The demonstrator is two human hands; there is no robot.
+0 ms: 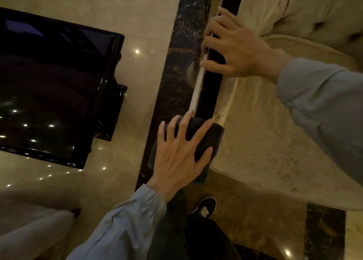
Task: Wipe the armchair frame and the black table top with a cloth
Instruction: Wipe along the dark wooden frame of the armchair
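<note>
Left hand (178, 153): fingers splayed, palm pressing a dark, soft folded cloth (206, 139) flat over the near end of the armchair frame (211, 90), not clenched. Beyond the fingertips the frame runs on as a narrow, glossy dark rail edged with pale piping. Right hand (233, 47): fingers curled around this rail farther along, gripping it. Right of both hands, beige velvety upholstery (265, 132). Well left of the fingers, the black table top (49, 86), square-cornered, mirror-glossy, over polished marble floor (121, 171).
</note>
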